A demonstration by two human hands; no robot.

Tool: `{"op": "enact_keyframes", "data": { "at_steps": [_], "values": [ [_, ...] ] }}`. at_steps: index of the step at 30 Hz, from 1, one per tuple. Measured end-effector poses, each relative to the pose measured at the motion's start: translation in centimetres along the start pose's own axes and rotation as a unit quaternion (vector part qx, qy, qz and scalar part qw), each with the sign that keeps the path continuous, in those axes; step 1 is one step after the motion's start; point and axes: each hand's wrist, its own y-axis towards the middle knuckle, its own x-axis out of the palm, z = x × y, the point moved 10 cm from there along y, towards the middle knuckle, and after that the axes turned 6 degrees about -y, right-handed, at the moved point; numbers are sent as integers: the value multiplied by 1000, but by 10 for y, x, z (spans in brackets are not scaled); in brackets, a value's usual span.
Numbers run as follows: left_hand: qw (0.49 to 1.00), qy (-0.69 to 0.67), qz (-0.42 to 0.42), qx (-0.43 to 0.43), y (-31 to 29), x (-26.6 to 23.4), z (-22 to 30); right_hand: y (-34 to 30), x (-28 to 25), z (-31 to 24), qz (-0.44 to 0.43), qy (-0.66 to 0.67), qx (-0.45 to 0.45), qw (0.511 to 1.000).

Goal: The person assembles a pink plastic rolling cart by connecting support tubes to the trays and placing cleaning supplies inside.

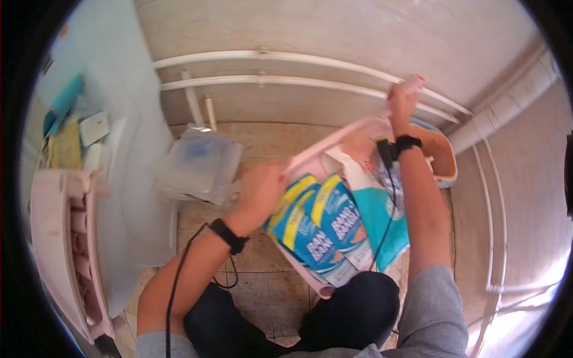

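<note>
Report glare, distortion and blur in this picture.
Head view: fisheye distortion bends the white pipes into arcs; head view: glare washes out the lower right edge; head view: the left hand looks slightly soft, the blue-and-yellow packets crisper.

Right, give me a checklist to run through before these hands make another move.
1. Left hand on the near-left part of the pink plastic tray's rim: ok.
2. Right hand closed on pink plastic at the tray's far-right corner: ok.
3. Blue-and-yellow packets lying in the tray: ok.
4. Turquoise-and-white bag wholly inside the tray: cannot tell; the tray's right edge is hidden.
5. Black cable from the right wrist out of the way: not ok; it hangs across the view of the bag.
</note>
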Motion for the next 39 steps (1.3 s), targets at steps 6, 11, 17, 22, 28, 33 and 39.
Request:
{"op": "enact_keyframes", "data": {
  "at_steps": [6, 11, 17, 22, 28, 33, 39],
  "values": [
    [991, -110, 1, 81, 7, 10, 28, 28, -39, -75, -76, 7, 51, 996],
    [994, -88, -10, 70, 4, 15, 19, 25, -34, -54, -54, 5, 107, 993],
    [996, -77, -37, 29, 9, 9, 28, 10, -53, -67, 142, -36, -28, 989],
    [995, -67, -38, 65, 11, 15, 27, 26, -49, -66, 61, -80, 1, 995],
    [995, -60, -41, 67, 10, 19, 23, 25, -53, -55, 34, -51, 86, 994],
    [997, -38, -40, 58, 15, 19, 26, 8, -51, -79, 100, -23, -13, 995],
    [993, -92, -20, 76, 10, 18, 18, 26, -43, -69, -15, -68, 60, 996]
  ]
}}
